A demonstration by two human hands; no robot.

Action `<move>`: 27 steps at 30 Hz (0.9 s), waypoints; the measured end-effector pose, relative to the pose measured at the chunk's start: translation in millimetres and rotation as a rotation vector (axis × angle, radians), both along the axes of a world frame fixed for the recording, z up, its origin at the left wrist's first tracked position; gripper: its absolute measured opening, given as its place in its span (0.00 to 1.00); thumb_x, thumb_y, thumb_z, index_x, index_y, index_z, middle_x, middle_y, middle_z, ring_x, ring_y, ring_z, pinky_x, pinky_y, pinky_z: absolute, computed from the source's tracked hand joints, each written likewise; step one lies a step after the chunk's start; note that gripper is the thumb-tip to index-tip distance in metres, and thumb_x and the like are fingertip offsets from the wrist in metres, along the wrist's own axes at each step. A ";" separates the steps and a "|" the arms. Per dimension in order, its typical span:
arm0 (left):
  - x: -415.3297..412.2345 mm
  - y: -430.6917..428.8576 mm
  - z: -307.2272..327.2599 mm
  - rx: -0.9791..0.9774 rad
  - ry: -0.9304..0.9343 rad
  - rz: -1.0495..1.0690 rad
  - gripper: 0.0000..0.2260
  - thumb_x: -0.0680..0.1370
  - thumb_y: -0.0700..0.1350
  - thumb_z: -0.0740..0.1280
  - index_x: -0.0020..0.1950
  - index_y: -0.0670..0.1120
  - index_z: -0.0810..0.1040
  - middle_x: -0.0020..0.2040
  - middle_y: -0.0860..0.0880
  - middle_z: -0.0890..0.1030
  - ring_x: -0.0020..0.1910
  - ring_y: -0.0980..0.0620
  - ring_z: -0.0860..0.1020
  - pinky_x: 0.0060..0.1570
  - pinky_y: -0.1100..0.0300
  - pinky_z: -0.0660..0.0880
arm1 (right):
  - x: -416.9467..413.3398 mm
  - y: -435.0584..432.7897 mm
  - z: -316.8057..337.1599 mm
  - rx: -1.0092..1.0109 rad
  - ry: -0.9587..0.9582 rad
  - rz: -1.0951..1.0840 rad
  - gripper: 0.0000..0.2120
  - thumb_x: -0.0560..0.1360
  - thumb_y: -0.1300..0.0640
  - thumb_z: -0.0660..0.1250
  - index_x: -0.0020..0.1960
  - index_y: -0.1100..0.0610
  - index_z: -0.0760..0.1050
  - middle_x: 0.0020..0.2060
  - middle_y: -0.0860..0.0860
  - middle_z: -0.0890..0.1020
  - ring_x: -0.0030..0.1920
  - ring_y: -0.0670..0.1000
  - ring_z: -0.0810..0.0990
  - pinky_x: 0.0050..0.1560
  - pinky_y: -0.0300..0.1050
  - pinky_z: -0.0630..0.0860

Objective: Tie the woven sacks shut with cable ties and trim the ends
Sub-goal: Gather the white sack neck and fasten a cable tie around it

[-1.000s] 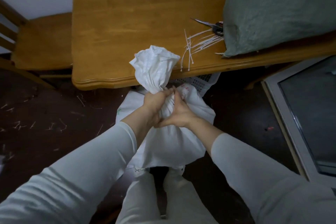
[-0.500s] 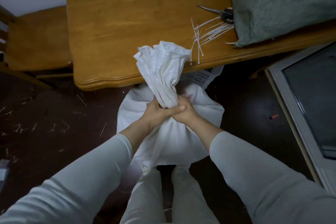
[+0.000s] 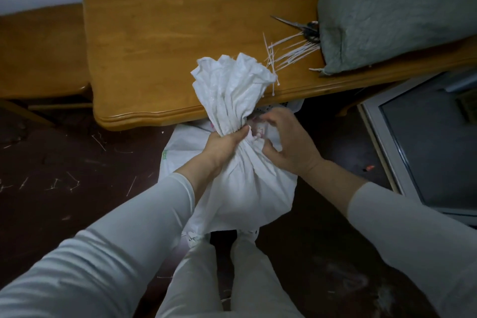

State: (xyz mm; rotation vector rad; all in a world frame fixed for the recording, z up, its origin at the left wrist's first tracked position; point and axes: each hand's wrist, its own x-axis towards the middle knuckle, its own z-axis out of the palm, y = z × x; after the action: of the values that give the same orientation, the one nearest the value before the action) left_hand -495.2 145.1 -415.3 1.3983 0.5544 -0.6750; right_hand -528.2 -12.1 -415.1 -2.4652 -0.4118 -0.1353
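1. Now that my right hand (image 3: 291, 142) has come off the gathered neck and hangs open, fingers spread just beside it, only my left hand (image 3: 225, 143) grips the white woven sack (image 3: 245, 188). The sack stands on the floor (image 3: 64, 219) between my legs (image 3: 191, 279). I judge the right hand is free to fetch a tie.
2. Sacks: two for certain, this white one and one grey-green sack (image 3: 400, 8) on the counter (image 3: 154, 33). Something white behind mine may be a third.
3. Scissors (image 3: 308, 29): one pair, touching the grey-green sack.
4. Cable ties (image 3: 294, 50): one loose bundle, too many to count.
5. Trimmed ends (image 3: 54, 184) on the floor: scattered, uncounted.
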 end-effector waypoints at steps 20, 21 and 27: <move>-13.2 -4.6 -6.9 0.615 -0.397 -0.448 0.37 0.63 0.55 0.77 0.68 0.49 0.67 0.61 0.51 0.77 0.61 0.50 0.75 0.65 0.51 0.68 | 80.6 54.7 46.4 -1.119 0.694 0.436 0.14 0.70 0.54 0.67 0.54 0.56 0.73 0.42 0.50 0.75 0.43 0.53 0.74 0.44 0.46 0.73; -21.5 -9.9 -6.4 0.669 -0.461 -0.386 0.38 0.65 0.53 0.76 0.71 0.48 0.64 0.64 0.49 0.76 0.63 0.49 0.74 0.65 0.50 0.68 | 84.7 60.2 46.7 -1.086 0.776 0.408 0.10 0.69 0.56 0.66 0.50 0.56 0.72 0.43 0.51 0.76 0.45 0.54 0.75 0.46 0.47 0.75; -35.8 -24.6 -22.4 0.591 -0.358 -0.201 0.26 0.69 0.47 0.68 0.66 0.43 0.69 0.62 0.44 0.75 0.62 0.43 0.73 0.61 0.49 0.72 | 94.5 83.2 46.2 -1.175 1.052 0.494 0.09 0.56 0.57 0.65 0.35 0.55 0.70 0.52 0.56 0.78 0.50 0.59 0.80 0.56 0.53 0.77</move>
State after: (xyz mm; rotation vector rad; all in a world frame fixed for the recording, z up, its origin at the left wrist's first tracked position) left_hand -531.0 120.6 -437.7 2.0980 0.3381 -0.4111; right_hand -433.7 71.1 -368.8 -2.8307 -0.6879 1.9898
